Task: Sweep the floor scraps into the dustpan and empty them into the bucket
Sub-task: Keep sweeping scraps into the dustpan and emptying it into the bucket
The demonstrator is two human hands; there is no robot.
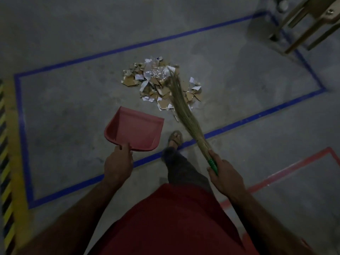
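The scraps (161,85) lie heaped on the floor inside the blue tape (257,115), none in the dustpan (135,129) as far as the dim light shows; the left hand (118,162) grips its handle, the pan near the heap; the right hand (225,176) holds the broom (185,111), bristles on the pile; sweeping and emptying remain; no bucket is visible.

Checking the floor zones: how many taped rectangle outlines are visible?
2: the blue outline surrounds the scraps; the red outline lies at lower right, partly cut off.
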